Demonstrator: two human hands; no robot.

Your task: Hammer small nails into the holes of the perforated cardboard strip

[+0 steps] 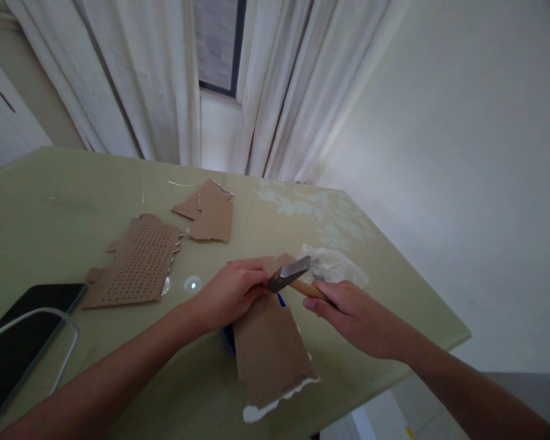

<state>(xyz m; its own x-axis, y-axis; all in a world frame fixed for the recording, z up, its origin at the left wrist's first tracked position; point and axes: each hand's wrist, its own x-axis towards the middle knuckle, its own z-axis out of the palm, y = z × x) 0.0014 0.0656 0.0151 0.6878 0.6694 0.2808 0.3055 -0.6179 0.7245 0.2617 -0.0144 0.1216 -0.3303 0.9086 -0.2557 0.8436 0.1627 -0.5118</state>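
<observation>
My right hand [352, 311] grips the wooden handle of a hammer [291, 274]. The hammer's dark metal head is at the fingertips of my left hand [233, 290]. Those fingers are closed in a pinch over a torn piece of brown cardboard [272, 354], and whatever they hold is hidden. A blue object [228, 338] shows partly from under the cardboard's left side. A small blue tip [281, 300] sticks out beside the hammer head. The cardboard's near end has a ragged white edge.
A cardboard piece with rows of holes [140, 263] lies to the left, and torn cardboard scraps [213, 211] lie further back. A dark tablet [27, 342] with a white cable [73, 339] is at far left. Crumpled clear plastic [337, 264] lies behind my right hand on the table [96, 183].
</observation>
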